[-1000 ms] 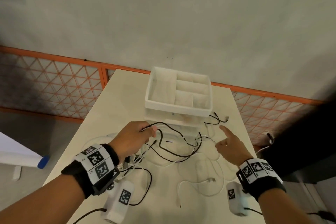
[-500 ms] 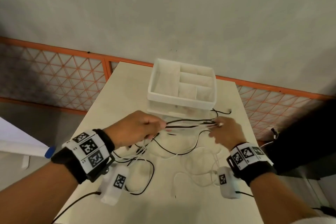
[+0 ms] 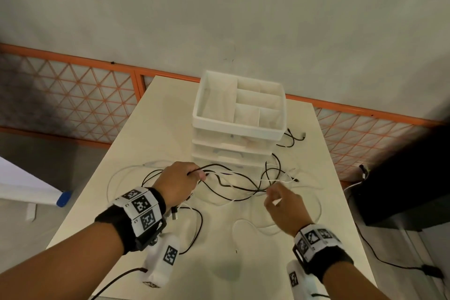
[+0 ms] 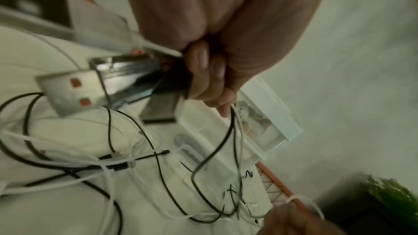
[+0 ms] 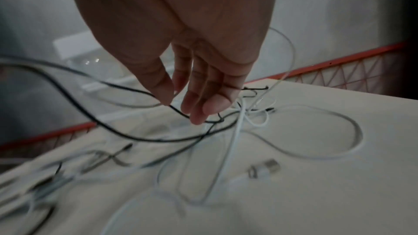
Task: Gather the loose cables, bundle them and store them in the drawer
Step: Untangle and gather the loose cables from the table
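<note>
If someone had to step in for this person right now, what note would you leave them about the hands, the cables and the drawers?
Left hand: fist closed round several cable ends, black and white, USB plugs sticking out.
Right hand: fingers relaxed, over the tangle, gripping nothing that I can see.
Cables: mostly loose and tangled on the table, in front of the white drawer unit; one black cable lies apart, right of the unit.
Done: gathering started. Left: collect the rest, bundle, store. The drawers look shut.
</note>
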`<control>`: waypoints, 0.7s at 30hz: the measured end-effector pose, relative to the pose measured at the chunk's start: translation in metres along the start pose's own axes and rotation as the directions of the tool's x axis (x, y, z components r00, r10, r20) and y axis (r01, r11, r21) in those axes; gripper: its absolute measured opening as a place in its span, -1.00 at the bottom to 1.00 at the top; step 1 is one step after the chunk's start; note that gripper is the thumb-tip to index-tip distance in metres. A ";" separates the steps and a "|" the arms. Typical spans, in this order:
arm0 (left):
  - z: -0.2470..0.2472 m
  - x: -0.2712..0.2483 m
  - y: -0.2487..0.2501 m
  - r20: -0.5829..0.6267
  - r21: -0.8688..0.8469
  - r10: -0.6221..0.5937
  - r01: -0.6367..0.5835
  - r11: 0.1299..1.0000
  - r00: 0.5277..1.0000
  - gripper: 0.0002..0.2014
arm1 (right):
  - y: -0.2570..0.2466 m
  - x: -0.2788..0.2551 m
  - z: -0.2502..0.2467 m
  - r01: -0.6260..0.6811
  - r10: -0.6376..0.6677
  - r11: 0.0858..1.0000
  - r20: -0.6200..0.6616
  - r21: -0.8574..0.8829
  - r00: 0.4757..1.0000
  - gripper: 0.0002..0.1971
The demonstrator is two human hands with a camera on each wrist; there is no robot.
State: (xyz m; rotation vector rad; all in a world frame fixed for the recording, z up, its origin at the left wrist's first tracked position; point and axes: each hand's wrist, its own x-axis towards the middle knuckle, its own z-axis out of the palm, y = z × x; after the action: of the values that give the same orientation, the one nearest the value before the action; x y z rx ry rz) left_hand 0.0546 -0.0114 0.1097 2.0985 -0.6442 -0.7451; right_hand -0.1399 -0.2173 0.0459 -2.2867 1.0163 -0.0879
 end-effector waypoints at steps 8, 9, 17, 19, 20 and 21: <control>0.005 0.003 0.022 0.023 -0.328 -0.119 0.120 0.937 0.993 -0.76 | 0.012 -0.016 0.060 0.020 0.100 0.897 0.248 -0.441 0.964 -0.62; 0.005 0.003 0.023 0.025 -0.339 -0.120 0.121 0.933 0.992 -0.75 | 0.010 -0.017 0.062 0.037 0.094 0.883 0.255 -0.469 0.962 -0.68; 0.004 0.001 0.019 0.083 -0.374 -0.168 0.186 0.908 0.982 -0.77 | -0.005 -0.018 0.060 -0.009 0.129 0.934 0.314 -0.357 0.941 -0.84; 0.004 0.001 0.016 0.076 -0.372 -0.184 0.199 0.907 0.980 -0.75 | -0.007 -0.017 0.057 -0.054 0.141 0.967 0.343 -0.249 0.929 -0.77; 0.004 0.001 0.015 0.075 -0.373 -0.187 0.202 0.906 0.979 -0.75 | -0.007 -0.016 0.055 -0.088 0.146 0.982 0.365 -0.169 0.920 -0.73; 0.004 0.000 0.015 0.076 -0.374 -0.187 0.202 0.905 0.979 -0.75 | -0.008 -0.015 0.054 -0.133 0.159 0.987 0.385 -0.093 0.909 -0.73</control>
State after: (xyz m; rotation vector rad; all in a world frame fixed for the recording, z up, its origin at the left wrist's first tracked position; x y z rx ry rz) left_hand 0.0493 -0.0219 0.1194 1.8055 -0.2795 -0.9426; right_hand -0.1293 -0.1751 0.0096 -2.1548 0.9808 0.4554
